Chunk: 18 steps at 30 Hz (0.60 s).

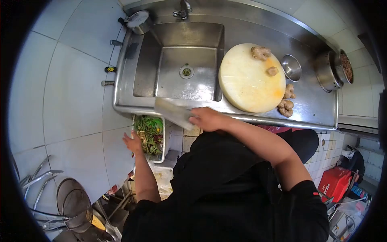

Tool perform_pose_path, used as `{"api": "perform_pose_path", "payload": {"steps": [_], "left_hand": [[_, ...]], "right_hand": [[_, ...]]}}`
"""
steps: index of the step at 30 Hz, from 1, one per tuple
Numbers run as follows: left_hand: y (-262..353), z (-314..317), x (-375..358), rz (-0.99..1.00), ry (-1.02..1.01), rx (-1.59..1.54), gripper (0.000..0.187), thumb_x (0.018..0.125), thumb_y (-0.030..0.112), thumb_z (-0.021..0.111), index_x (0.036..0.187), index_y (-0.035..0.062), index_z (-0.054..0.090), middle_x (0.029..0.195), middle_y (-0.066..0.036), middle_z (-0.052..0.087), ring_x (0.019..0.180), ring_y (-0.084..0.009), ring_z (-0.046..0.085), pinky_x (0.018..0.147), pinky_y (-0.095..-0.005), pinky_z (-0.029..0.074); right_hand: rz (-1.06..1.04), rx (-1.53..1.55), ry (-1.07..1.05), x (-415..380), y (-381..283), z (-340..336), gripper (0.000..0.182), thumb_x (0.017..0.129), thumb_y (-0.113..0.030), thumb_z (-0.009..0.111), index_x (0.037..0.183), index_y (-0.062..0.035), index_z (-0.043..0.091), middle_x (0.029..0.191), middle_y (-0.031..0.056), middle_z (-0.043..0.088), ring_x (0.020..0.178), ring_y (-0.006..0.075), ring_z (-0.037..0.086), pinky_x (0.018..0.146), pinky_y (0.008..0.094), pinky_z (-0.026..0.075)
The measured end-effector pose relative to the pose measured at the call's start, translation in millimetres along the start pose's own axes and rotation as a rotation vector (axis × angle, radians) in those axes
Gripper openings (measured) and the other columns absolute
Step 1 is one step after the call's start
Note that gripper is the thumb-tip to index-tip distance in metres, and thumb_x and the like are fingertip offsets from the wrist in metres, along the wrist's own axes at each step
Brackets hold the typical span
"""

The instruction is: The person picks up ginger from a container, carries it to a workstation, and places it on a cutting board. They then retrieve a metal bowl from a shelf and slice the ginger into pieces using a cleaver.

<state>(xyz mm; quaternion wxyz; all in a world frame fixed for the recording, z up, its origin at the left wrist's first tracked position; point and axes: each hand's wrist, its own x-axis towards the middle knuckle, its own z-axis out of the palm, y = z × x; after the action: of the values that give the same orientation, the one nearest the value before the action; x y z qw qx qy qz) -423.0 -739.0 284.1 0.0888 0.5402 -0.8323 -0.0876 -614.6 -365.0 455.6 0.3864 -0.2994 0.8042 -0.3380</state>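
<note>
My right hand (pixel 206 118) grips a cleaver (pixel 172 111), whose broad blade is blurred and points left over the sink's front edge. Below that blade stands a white bin (pixel 163 146) of green vegetable scraps (pixel 150 135). At the bin's left side is my left hand (pixel 133 143), fingers apart and holding nothing. A thick round cutting board (pixel 246 82) lies right of the sink, with a ginger root (pixel 261 53) and a small ginger piece (pixel 272 71) on top. More ginger (pixel 286 108) rests on the counter beside the board.
The steel sink (pixel 173 56) has a faucet (pixel 184 10) behind it and a metal pot (pixel 139 22) at its back left. A steel bowl (pixel 291 67) and a large pot (pixel 327 71) stand to the right. Strainers (pixel 74 203) hang at lower left.
</note>
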Motion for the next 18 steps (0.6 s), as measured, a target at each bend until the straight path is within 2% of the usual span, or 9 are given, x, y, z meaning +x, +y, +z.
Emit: {"api": "perform_pose_path", "payload": {"steps": [2,3,4,6,7,9,11,15,18], "left_hand": [[1.6,6.8,21.8,0.122,0.111,-0.178,0.060,0.099,0.036,0.064,0.142,-0.0036,0.051,0.143,-0.028,0.052,0.134,-0.0459,0.048,0.115,-0.0472,0.037],[9.4,11.1,26.8,0.234,0.237,-0.353,0.057,0.099,0.034,0.065,0.140,-0.0039,0.052,0.142,-0.027,0.053,0.133,-0.0453,0.049,0.114,-0.0468,0.037],[28.9,7.6,27.3,0.239,0.230,-0.372,0.057,0.099,0.034,0.065,0.140,-0.0039,0.052,0.142,-0.027,0.053,0.133,-0.0453,0.049,0.114,-0.0468,0.037],[86.3,-16.6,27.2,0.269,0.233,-0.453,0.048,0.098,0.025,0.067,0.134,-0.0041,0.057,0.135,-0.024,0.059,0.127,-0.0393,0.055,0.112,-0.0443,0.041],[115.3,-17.9,26.1,0.291,0.218,-0.471,0.048,0.098,0.025,0.067,0.134,-0.0041,0.057,0.135,-0.024,0.059,0.127,-0.0393,0.055,0.112,-0.0443,0.041],[181.3,-18.5,20.9,0.397,0.074,-0.761,0.036,0.096,0.015,0.069,0.126,-0.0033,0.063,0.128,-0.018,0.064,0.114,-0.0313,0.063,0.102,-0.0394,0.049],[254.1,-19.8,0.1,0.557,-0.165,-0.910,0.028,0.094,0.010,0.070,0.121,0.0002,0.067,0.122,-0.013,0.067,0.103,-0.0247,0.068,0.092,-0.0337,0.054],[379.6,-26.7,-68.4,0.975,-0.355,-0.884,0.021,0.093,0.009,0.069,0.113,0.0045,0.072,0.107,-0.010,0.071,0.096,-0.0188,0.069,0.085,-0.0315,0.056],[430.4,-8.3,-95.5,0.939,-0.516,-0.903,0.020,0.092,0.011,0.071,0.111,0.0043,0.073,0.106,-0.011,0.071,0.093,-0.0185,0.070,0.084,-0.0315,0.057]], "right_hand": [[0.015,0.112,0.217,-32.3,42.3,-18.9,0.036,0.101,-0.034,0.056,0.111,0.0011,0.062,0.102,0.0261,0.068,0.094,0.0423,0.067,0.085,0.0495,0.052],[0.169,0.244,0.267,-51.3,56.5,-30.0,0.032,0.103,-0.030,0.057,0.110,0.0012,0.061,0.084,0.0188,0.068,0.071,0.0320,0.068,0.068,0.0442,0.053],[0.176,0.233,0.282,-70.9,66.8,-39.1,0.032,0.103,-0.030,0.057,0.110,0.0012,0.061,0.084,0.0188,0.068,0.071,0.0320,0.068,0.068,0.0442,0.053],[0.326,0.772,0.572,-116.3,82.6,-46.6,0.020,0.106,-0.023,0.056,0.111,-0.0044,0.059,0.066,-0.0002,0.054,0.049,0.0106,0.053,0.045,0.0287,0.044],[0.333,0.773,0.604,-135.7,94.5,-47.8,0.020,0.106,-0.023,0.056,0.111,-0.0044,0.059,0.066,-0.0002,0.054,0.049,0.0106,0.053,0.045,0.0287,0.044],[0.390,0.854,0.902,-168.3,119.3,-47.8,0.018,0.105,-0.023,0.058,0.110,-0.0057,0.059,0.065,-0.0005,0.052,0.047,0.0110,0.051,0.044,0.0276,0.043],[0.400,0.890,1.059,-199.6,137.1,-49.6,0.018,0.104,-0.023,0.060,0.107,-0.0057,0.058,0.065,0.0001,0.053,0.047,0.0111,0.052,0.044,0.0277,0.044],[0.456,0.854,1.189,-249.7,144.0,-61.7,0.017,0.105,-0.023,0.059,0.108,-0.0059,0.058,0.064,-0.0002,0.053,0.046,0.0102,0.051,0.043,0.0265,0.042],[0.476,0.836,1.216,-269.8,139.3,-51.4,0.017,0.106,-0.022,0.058,0.108,-0.0056,0.059,0.065,-0.0008,0.053,0.048,0.0091,0.051,0.043,0.0258,0.041]]}}
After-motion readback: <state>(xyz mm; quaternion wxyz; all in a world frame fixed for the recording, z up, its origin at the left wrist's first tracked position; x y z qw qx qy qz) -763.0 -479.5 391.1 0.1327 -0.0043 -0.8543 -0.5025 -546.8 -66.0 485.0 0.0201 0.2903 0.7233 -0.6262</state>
